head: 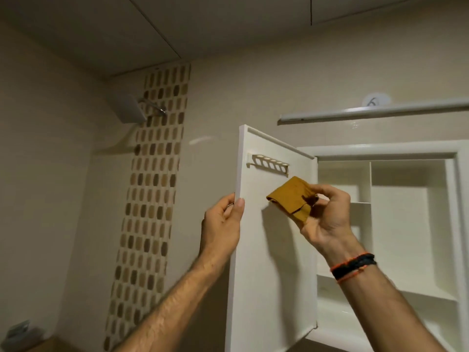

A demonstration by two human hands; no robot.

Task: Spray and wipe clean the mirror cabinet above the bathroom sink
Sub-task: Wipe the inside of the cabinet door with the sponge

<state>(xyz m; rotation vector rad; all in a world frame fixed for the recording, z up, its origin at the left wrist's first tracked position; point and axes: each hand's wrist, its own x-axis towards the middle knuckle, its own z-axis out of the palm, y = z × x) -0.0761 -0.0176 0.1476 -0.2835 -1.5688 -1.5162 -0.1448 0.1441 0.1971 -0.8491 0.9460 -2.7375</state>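
The white cabinet door (274, 262) stands swung open to the left, its plain inner face toward me and its mirror side hidden. My left hand (223, 224) grips the door's free left edge, thumb on the inner face and fingers behind. My right hand (327, 217) pinches a folded mustard-yellow cloth (291, 196) and holds it against the inner face, just below a small white holder with a row of holes (269, 165). To the right, the cabinet body (459, 224) shows bare white shelves. No spray bottle is in view.
A white light bar (375, 111) runs along the wall above the cabinet. A shower head (129, 109) juts from the left wall beside a vertical strip of brown mosaic tiles (149, 194). A grey object (17, 331) sits at the lower left corner.
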